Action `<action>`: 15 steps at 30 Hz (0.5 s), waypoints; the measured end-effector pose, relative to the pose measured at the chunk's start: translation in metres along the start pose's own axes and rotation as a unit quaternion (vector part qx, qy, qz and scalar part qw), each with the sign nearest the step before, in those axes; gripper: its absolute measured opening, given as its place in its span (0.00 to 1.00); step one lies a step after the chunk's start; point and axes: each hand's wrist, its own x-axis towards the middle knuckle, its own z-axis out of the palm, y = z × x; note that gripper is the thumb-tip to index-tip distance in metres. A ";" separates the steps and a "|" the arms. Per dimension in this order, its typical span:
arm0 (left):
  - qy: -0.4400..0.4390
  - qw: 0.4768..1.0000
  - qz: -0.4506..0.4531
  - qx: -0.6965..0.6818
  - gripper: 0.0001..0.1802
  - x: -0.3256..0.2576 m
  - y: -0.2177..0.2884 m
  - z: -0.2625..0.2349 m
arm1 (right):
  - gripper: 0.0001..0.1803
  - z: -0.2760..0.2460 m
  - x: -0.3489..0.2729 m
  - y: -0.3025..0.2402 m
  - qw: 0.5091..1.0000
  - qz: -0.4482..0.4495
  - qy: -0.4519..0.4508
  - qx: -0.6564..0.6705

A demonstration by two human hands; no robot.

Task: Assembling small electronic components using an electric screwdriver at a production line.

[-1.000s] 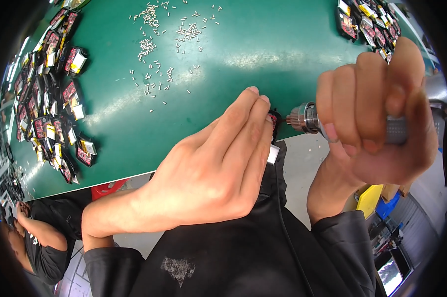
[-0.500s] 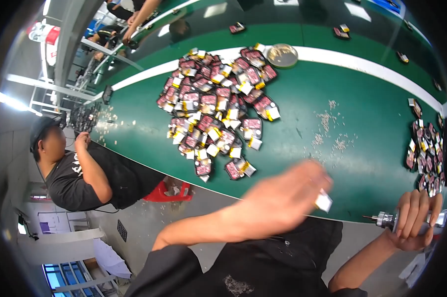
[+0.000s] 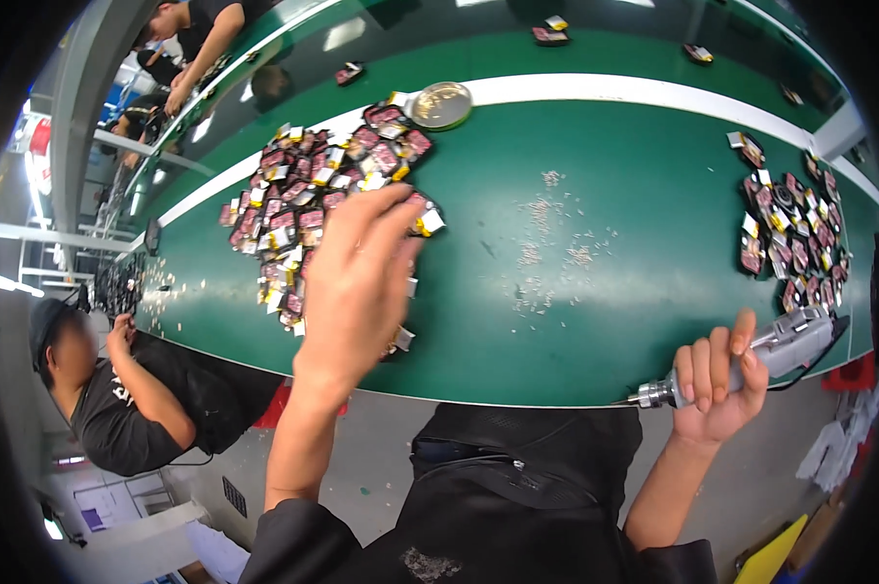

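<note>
My left hand [image 3: 357, 277] is over the right side of a heap of small black-cased devices [image 3: 298, 190] with pinkish-red inner boards, white rectangular pieces and yellow tape. Its fingers are stretched out and slightly apart, with nothing visible in them; the palm side is hidden. Beside the fingertips lies one device [image 3: 426, 216] at the heap's edge. At the table's front edge on the right, my right hand [image 3: 719, 375] is closed around a grey electric screwdriver [image 3: 789, 343]. The bit points left, near the edge.
Tiny pale screw-like pieces [image 3: 537, 219] are scattered mid-table. A round shallow dish [image 3: 441, 105] stands behind the heap. A second group of devices [image 3: 794, 229] lies far right. Beyond a white rail [image 3: 595, 90], more devices lie spaced out. A co-worker [image 3: 118, 389] sits at left.
My left hand has moved left to the heap; the white-ended piece it held no longer shows. My right hand and the screwdriver have shifted left and up in view. The view has turned right.
</note>
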 end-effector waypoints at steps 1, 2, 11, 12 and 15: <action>-0.022 0.999 0.010 -0.022 0.19 0.007 0.010 0.012 | 0.06 -0.002 0.000 0.000 1.000 -0.003 -0.004 0.007; -0.043 0.998 0.019 -0.043 0.18 0.013 0.018 0.022 | 0.05 -0.003 -0.001 -0.002 1.000 -0.005 -0.010 0.015; -0.104 0.988 0.105 0.039 0.09 0.042 0.022 0.069 | 0.05 -0.007 -0.008 -0.005 1.000 -0.005 -0.001 0.028; -0.116 0.983 0.122 0.079 0.08 0.042 0.023 0.070 | 0.05 -0.008 -0.008 -0.005 1.000 -0.006 -0.002 0.031; -0.099 0.979 0.148 0.094 0.05 0.043 0.024 0.075 | 0.05 -0.009 -0.009 -0.006 0.999 -0.007 -0.006 0.033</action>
